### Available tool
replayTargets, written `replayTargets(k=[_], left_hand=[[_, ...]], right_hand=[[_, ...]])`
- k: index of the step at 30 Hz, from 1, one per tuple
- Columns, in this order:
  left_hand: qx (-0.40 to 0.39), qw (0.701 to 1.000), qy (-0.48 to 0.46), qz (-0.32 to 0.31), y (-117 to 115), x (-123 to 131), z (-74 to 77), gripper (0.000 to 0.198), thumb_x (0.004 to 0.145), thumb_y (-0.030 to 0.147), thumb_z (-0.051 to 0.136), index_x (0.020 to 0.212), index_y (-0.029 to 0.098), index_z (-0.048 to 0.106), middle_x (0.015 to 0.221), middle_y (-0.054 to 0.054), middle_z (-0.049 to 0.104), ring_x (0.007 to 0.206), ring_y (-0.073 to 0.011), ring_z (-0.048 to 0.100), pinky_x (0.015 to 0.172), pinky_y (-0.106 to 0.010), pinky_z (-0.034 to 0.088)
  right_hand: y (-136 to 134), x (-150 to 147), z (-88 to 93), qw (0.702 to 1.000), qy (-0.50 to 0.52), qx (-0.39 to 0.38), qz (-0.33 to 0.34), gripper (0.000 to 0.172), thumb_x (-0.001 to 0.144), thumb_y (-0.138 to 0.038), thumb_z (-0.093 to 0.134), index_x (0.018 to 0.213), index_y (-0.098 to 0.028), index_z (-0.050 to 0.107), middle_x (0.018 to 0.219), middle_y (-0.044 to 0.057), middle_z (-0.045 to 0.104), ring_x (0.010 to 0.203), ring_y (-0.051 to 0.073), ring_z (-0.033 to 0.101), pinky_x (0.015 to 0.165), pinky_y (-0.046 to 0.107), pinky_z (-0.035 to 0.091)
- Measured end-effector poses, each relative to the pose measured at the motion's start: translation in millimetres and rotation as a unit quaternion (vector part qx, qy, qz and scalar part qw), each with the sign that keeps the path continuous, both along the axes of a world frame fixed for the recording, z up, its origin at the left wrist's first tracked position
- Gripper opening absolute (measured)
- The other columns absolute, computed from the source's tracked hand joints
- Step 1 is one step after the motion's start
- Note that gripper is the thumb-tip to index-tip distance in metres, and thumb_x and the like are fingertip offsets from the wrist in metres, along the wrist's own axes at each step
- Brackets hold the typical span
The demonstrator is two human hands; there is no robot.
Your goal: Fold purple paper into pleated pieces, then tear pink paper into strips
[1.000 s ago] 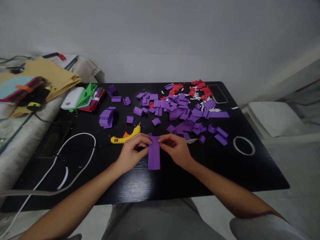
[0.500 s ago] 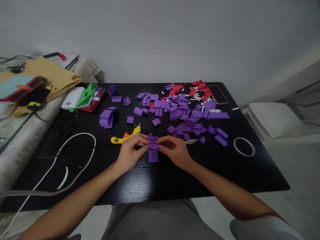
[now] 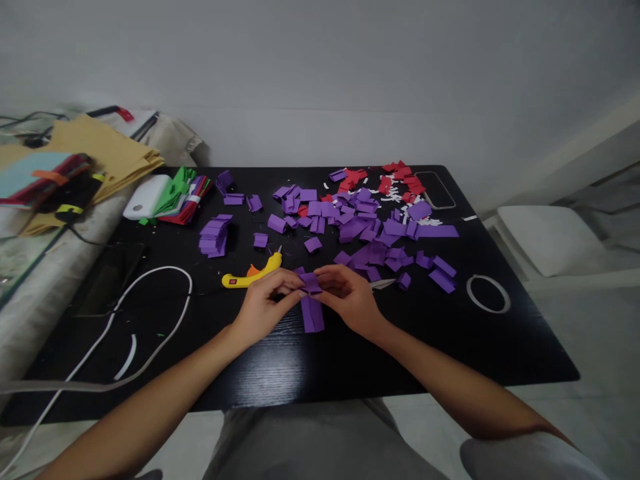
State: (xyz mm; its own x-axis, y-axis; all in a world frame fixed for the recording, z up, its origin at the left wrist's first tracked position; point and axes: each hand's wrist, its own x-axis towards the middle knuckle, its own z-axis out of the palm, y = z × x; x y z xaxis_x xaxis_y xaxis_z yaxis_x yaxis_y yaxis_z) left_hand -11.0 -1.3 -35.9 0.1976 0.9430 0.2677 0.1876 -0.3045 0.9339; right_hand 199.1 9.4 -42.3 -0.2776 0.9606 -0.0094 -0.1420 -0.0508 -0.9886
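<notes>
Two hands meet at one purple strip, low over the near half of the table (image 3: pixel 510 347), roughly at its middle. Left hand (image 3: pixel 265 300): thumb and fingers pinch the strip (image 3: pixel 313 315) at its upper left edge, fingers curled, knuckles up, thumb pointing inward. Right hand (image 3: pixel 354 299) mirrors it from the other side, thumb below, index finger above, remaining fingers bent in toward the palm. Grip: both grasping the strip, fingertips close together. Strip's upper part bent over between the fingertips; lower part hangs toward the body, slightly tilted. Whether its lower end touches the table, cannot tell.

Forearms slant in from the lower corners, left forearm (image 3: pixel 165 393) and right forearm (image 3: pixel 460 387) making a wide V, wrists fairly straight.

Just beyond the left hand: yellow glue gun (image 3: pixel 255 272), nozzle pointing away. Beside the right hand: pale blades (image 3: pixel 384 283), partly hidden. Farther out, purple pieces (image 3: pixel 367 253) in a loose heap, with red paper (image 3: pixel 403 171) and white scraps (image 3: pixel 393 193) behind. Far left, a white cable (image 3: pixel 170 268) loops; right, a pale ring (image 3: pixel 469 291) lies flat.
</notes>
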Motion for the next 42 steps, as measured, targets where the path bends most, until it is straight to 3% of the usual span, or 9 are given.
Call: replayTargets(k=[3, 8, 10, 13, 15, 18, 20, 27, 42], left_hand=[[0.012, 1.000, 0.013, -0.003, 0, -1, -2.6, 0.006, 0.090, 0.017, 0.075, 0.096, 0.018, 0.074, 0.094, -0.004, 0.075, 0.075, -0.0121, 0.073, 0.069, -0.022, 0.061], [0.035, 0.999, 0.029, -0.014, 0, -3, 4.2, 0.014, 0.092, 0.018, 0.073, 0.106, 0.019, 0.070, 0.106, -0.007, 0.075, 0.085, -0.0149, 0.075, 0.075, -0.026, 0.064], [0.070, 0.997, -0.011, 0.032, 0, -8, 14.4, 0.024, 0.094, 0.019, 0.072, 0.117, 0.022, 0.064, 0.108, -0.007, 0.076, 0.090, -0.0174, 0.078, 0.076, -0.029, 0.065], [0.161, 0.965, -0.074, 0.194, 2, -19, 28.8, 0.023, 0.103, 0.023, 0.060, 0.126, 0.024, 0.057, 0.083, 0.002, 0.074, 0.069, -0.0145, 0.075, 0.071, -0.031, 0.065], [0.197, 0.956, -0.003, 0.218, 5, -24, 32.8, 0.024, 0.104, 0.022, 0.057, 0.128, 0.023, 0.060, 0.086, 0.000, 0.075, 0.077, -0.0164, 0.077, 0.082, -0.036, 0.065], [0.230, 0.951, 0.165, 0.121, 6, -24, 29.9, 0.024, 0.098, 0.016, 0.065, 0.120, 0.022, 0.069, 0.128, -0.011, 0.072, 0.120, -0.0244, 0.071, 0.105, -0.044, 0.058], [0.231, 0.949, 0.208, 0.058, 4, -19, 25.5, 0.025, 0.096, 0.013, 0.066, 0.120, 0.022, 0.071, 0.136, -0.012, 0.068, 0.126, -0.0248, 0.067, 0.106, -0.044, 0.057], [0.167, 0.971, 0.173, -0.001, 0, -9, 18.6, 0.025, 0.099, 0.012, 0.060, 0.121, 0.020, 0.067, 0.124, -0.012, 0.071, 0.107, -0.0201, 0.071, 0.086, -0.035, 0.063], [0.138, 0.978, 0.156, -0.020, 3, -11, 13.9, 0.017, 0.099, 0.013, 0.060, 0.111, 0.019, 0.071, 0.102, -0.007, 0.077, 0.082, -0.0149, 0.071, 0.075, -0.028, 0.060]], right_hand=[[0, 0, -1.5, 1.000, 0.008, 0.000, 0.017, 0.041, 0.079, -0.032, 0.089, 0.116, -0.026, 0.072, 0.097, 0.002, 0.080, 0.091, 0.018, 0.077, 0.085, 0.032, 0.062], [1, 1, -1.6, 1.000, -0.010, 0.001, 0.009, 0.032, 0.081, -0.032, 0.085, 0.110, -0.025, 0.073, 0.098, 0.003, 0.078, 0.094, 0.019, 0.076, 0.090, 0.035, 0.061], [1, 2, -0.4, 1.000, -0.013, 0.000, -0.003, 0.031, 0.081, -0.031, 0.085, 0.108, -0.025, 0.073, 0.097, 0.002, 0.078, 0.093, 0.019, 0.075, 0.089, 0.035, 0.061], [3, 3, 1.1, 1.000, -0.019, -0.005, -0.013, 0.030, 0.080, -0.029, 0.085, 0.107, -0.026, 0.073, 0.095, 0.002, 0.076, 0.091, 0.018, 0.074, 0.086, 0.034, 0.061], [3, 3, 1.3, 1.000, -0.020, -0.007, -0.012, 0.031, 0.079, -0.029, 0.085, 0.107, -0.026, 0.072, 0.095, 0.002, 0.076, 0.092, 0.018, 0.074, 0.085, 0.033, 0.061], [3, 2, 0.8, 1.000, -0.014, -0.012, -0.009, 0.031, 0.079, -0.030, 0.086, 0.106, -0.025, 0.072, 0.096, 0.002, 0.076, 0.092, 0.018, 0.074, 0.087, 0.034, 0.061], [3, 1, 0.2, 1.000, -0.010, -0.013, -0.009, 0.031, 0.079, -0.031, 0.086, 0.106, -0.025, 0.071, 0.097, 0.002, 0.076, 0.093, 0.018, 0.074, 0.089, 0.034, 0.062], [2, 1, 0.9, 1.000, 0.005, -0.026, -0.001, 0.032, 0.078, -0.032, 0.087, 0.105, -0.024, 0.072, 0.097, 0.003, 0.077, 0.091, 0.018, 0.075, 0.086, 0.033, 0.062], [-3, 0, 4.3, 0.999, 0.030, -0.020, 0.020, 0.029, 0.080, -0.028, 0.085, 0.107, -0.025, 0.072, 0.099, 0.002, 0.077, 0.093, 0.018, 0.075, 0.087, 0.033, 0.064]])
